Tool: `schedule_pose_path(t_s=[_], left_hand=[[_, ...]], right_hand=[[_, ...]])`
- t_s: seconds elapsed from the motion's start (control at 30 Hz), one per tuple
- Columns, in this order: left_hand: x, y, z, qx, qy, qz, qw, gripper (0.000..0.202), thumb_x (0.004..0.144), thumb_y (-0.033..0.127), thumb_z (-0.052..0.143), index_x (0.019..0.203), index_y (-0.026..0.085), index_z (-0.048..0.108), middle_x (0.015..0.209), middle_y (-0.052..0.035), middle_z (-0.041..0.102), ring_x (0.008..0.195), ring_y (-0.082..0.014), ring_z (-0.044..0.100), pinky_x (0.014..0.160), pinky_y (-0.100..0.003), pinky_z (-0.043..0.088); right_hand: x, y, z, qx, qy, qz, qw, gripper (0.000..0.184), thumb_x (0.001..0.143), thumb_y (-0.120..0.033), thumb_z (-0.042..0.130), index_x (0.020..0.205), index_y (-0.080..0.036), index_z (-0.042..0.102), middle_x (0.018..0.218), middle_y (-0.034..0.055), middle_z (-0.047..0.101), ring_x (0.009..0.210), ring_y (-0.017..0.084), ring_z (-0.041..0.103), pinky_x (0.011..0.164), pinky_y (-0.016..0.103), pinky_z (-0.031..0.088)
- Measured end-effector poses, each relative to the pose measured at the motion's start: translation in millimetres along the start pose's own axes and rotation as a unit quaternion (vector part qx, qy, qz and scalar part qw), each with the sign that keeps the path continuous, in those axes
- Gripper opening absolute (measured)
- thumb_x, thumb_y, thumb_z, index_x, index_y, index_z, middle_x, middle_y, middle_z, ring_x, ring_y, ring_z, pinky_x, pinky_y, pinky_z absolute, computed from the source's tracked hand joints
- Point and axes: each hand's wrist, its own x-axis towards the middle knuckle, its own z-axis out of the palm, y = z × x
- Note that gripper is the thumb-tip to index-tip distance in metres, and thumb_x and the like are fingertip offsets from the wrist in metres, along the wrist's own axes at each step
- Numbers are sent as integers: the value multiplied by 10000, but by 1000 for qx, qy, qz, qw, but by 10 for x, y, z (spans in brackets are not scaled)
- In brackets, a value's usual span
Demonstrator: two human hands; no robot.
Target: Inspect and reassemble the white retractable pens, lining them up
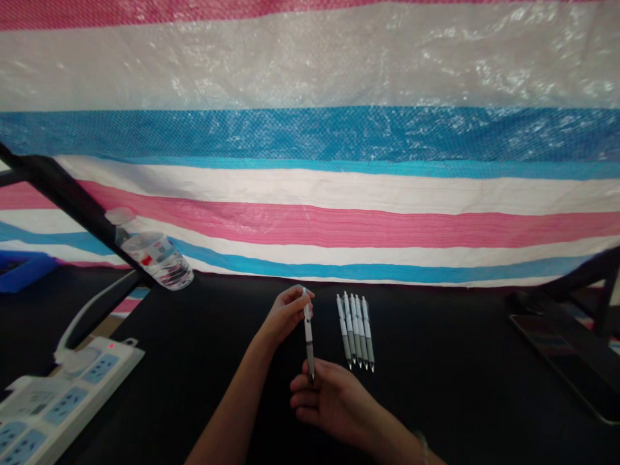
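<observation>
A white ballpoint pen (309, 332) with a grey grip stands nearly upright in the picture between my two hands. At its top end, my left hand (285, 314) is closed, thumb and fingers pinching the white clip end. Around the metal tip, my right hand (334, 394) has its thumb and curled fingers against the grey lower part. Just right of the hands, several matching pens (356, 330) lie side by side in a row on the black table (436, 400), tips toward me.
A white power strip (92, 387) with a plugged-in cable lies at the left. Behind it a clear water bottle (159, 258) leans near a black bar (72, 194). A phone (566, 361) rests at the right. A striped plastic sheet (310, 142) hangs behind; a blue tray (26, 270) is far left.
</observation>
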Motion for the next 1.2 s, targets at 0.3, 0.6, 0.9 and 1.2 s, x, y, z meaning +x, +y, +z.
schedule_pose_path(t_s=[0.3,0.6,0.9,1.2], left_hand=[[1,-1,-19,-5,11,8,1000,273,687,316,854,813,118,714,587,9,603,519,-80,531,522,-187,428],[-21,0,-20,4,12,10,1000,321,660,353,872,797,115,707,587,2,617,511,-87,547,526,-198,444],[-18,6,-47,-13,7,11,1000,317,666,349,871,802,117,702,602,6,610,533,-86,542,554,-206,444],[-37,-3,-23,-13,-28,-14,999,339,661,366,875,806,116,698,610,-7,615,525,-92,544,539,-209,432]], right_hand=[[35,45,-49,-52,-1,-11,999,410,737,-426,813,896,-139,566,707,54,738,603,173,711,557,228,454],[88,78,-160,-80,-32,-28,996,428,750,-412,810,816,-193,449,572,-12,678,427,108,625,414,157,367],[63,44,-130,-48,-35,0,998,402,787,-484,728,958,-154,574,756,65,744,507,140,652,444,190,369],[54,73,-148,-72,-10,-1,997,400,772,-490,767,887,-132,631,687,42,676,521,108,612,482,187,373]])
